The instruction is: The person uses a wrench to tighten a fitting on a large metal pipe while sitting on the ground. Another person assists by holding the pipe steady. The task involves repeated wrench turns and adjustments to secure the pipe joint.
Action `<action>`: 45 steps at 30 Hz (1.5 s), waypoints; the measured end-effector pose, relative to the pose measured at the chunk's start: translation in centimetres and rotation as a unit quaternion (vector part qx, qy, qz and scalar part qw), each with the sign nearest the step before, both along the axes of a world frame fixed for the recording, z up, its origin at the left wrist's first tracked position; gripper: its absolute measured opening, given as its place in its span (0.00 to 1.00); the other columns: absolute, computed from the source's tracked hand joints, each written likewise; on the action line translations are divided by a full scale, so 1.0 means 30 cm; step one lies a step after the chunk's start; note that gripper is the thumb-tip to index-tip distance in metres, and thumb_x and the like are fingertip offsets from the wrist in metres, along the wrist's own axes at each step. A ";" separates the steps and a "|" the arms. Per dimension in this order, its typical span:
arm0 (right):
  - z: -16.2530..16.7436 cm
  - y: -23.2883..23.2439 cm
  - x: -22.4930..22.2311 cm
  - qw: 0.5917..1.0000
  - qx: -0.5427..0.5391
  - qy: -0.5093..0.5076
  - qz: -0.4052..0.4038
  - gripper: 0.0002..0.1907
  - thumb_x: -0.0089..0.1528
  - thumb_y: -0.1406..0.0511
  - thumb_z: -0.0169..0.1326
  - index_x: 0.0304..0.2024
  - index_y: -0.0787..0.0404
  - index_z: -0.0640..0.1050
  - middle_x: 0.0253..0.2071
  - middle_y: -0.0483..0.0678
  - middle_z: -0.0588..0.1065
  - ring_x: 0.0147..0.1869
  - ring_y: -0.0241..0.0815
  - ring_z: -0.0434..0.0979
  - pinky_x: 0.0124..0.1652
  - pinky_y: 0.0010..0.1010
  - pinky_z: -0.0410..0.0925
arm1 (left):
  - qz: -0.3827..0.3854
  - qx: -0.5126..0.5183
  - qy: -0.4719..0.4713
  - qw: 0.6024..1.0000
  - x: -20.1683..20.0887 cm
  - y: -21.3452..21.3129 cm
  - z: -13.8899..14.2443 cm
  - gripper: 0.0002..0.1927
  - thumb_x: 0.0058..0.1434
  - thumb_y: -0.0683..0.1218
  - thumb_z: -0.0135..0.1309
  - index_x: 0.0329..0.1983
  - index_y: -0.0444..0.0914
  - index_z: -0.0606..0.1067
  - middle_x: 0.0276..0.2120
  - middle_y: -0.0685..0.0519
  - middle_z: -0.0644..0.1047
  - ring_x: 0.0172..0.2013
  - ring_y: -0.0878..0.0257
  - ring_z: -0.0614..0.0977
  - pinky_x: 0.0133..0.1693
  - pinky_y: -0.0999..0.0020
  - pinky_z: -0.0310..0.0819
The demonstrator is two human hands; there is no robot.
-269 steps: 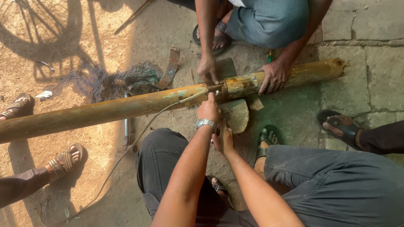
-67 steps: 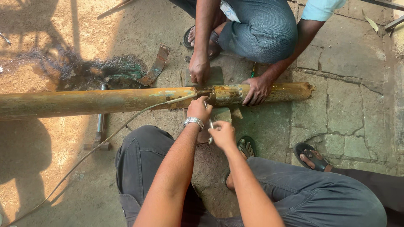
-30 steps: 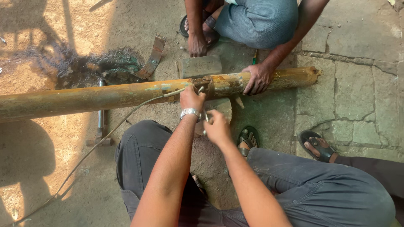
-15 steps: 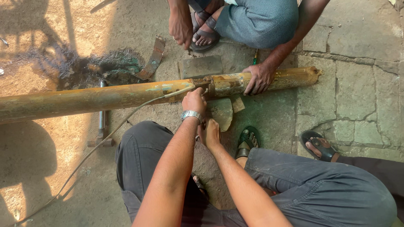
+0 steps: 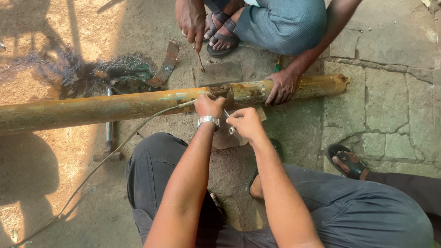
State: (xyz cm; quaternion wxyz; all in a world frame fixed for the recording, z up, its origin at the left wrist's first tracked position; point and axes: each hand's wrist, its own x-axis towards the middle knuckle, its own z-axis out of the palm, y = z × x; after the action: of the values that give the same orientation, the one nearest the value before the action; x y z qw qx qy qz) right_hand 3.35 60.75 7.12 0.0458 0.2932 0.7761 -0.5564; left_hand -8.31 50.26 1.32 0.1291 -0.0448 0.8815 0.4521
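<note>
Pipe: long rusty pipe (image 5: pixel 115 106) lying across the dusty ground, left to right, far end resting on the stone paving (image 5: pixel 395 59).
Change: co-worker's hand (image 5: pixel 190 18), half a second ago drawn back beside a sandalled foot (image 5: pixel 220 34), now lowered with a thin rod (image 5: pixel 200 60) pointing down at a flat stone block (image 5: pixel 219 73) just behind the pipe.
Unchanged: co-worker's other hand (image 5: pixel 281 86) pressed on the pipe right of the joint, as before; pipe in the same place.
Left hand (image 5: pixel 209 105): closed against the near side of the pipe at the joint, fingers curled, a silver wristwatch (image 5: pixel 208 121) on the wrist; exact hold hidden from this view.
Right hand (image 5: pixel 243 124): just beside the left, below the pipe, fingers pinched on a small pale tool (image 5: pixel 229 123); slightly further right than half a second ago.
Cable: pale cable (image 5: pixel 115 151) running from the joint down across the ground toward the lower left.
Ground: sunlit sandy earth on the left, a dark stain (image 5: pixel 105 73) behind the pipe, a bent metal strap (image 5: pixel 166 64) lying beside the stain, a hammer (image 5: pixel 109 138) on the ground under the pipe.
Setting: outdoors, cracked stone slabs on the right, another sandalled foot (image 5: pixel 345 160) at the right edge, strong shadows on the left.
</note>
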 end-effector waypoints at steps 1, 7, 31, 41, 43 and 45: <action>-0.013 -0.003 0.005 0.999 -0.037 0.008 -0.006 0.11 0.54 0.68 0.64 0.36 0.71 0.85 0.26 0.52 0.81 0.27 0.40 0.78 0.28 0.30 0.69 | 0.001 -0.016 -0.006 1.000 0.000 0.000 0.004 0.17 0.46 0.52 0.69 0.32 0.35 0.82 0.33 0.38 0.83 0.38 0.46 0.85 0.45 0.56 0.79; -0.213 -0.109 0.090 0.968 0.246 -0.002 0.058 0.24 0.46 0.68 0.67 0.45 0.70 0.80 0.35 0.64 0.80 0.39 0.61 0.82 0.38 0.47 0.74 | -0.062 -0.025 0.053 0.996 0.043 -0.020 -0.032 0.13 0.49 0.47 0.64 0.39 0.40 0.82 0.37 0.42 0.83 0.40 0.45 0.84 0.47 0.54 0.78; 0.036 -0.027 0.021 0.986 0.129 -0.104 0.029 0.12 0.55 0.63 0.60 0.37 0.63 0.85 0.28 0.54 0.83 0.31 0.44 0.85 0.37 0.36 0.76 | -0.025 0.004 -0.023 0.999 0.018 0.007 -0.030 0.17 0.48 0.53 0.67 0.37 0.37 0.84 0.35 0.42 0.84 0.38 0.50 0.87 0.49 0.60 0.80; -0.152 -0.164 0.080 0.979 0.187 -0.072 0.044 0.14 0.52 0.69 0.61 0.40 0.67 0.81 0.39 0.64 0.80 0.46 0.60 0.82 0.44 0.45 0.73 | -0.072 -0.028 0.061 0.995 0.024 -0.027 -0.085 0.14 0.49 0.47 0.66 0.39 0.41 0.85 0.37 0.42 0.83 0.41 0.46 0.85 0.48 0.55 0.78; -0.221 -0.193 0.093 0.968 0.233 -0.083 0.045 0.12 0.52 0.72 0.58 0.40 0.68 0.79 0.41 0.68 0.79 0.49 0.67 0.80 0.47 0.51 0.72 | -0.105 -0.050 0.102 0.988 0.033 -0.025 -0.097 0.14 0.49 0.45 0.64 0.40 0.42 0.84 0.39 0.43 0.83 0.42 0.45 0.84 0.47 0.53 0.77; -0.262 -0.221 0.099 0.974 0.204 -0.090 0.031 0.15 0.51 0.66 0.63 0.37 0.69 0.78 0.39 0.66 0.79 0.47 0.64 0.81 0.46 0.49 0.73 | -0.123 -0.068 0.112 0.984 0.041 -0.026 -0.100 0.14 0.50 0.43 0.62 0.42 0.43 0.83 0.40 0.43 0.83 0.43 0.44 0.83 0.47 0.52 0.77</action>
State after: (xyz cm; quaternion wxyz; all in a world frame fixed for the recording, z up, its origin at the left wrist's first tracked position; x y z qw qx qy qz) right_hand 6.33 54.13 -0.74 0.0719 0.3205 0.8748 -0.3562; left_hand -7.07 49.47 -1.69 0.0805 0.1064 0.9179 0.3738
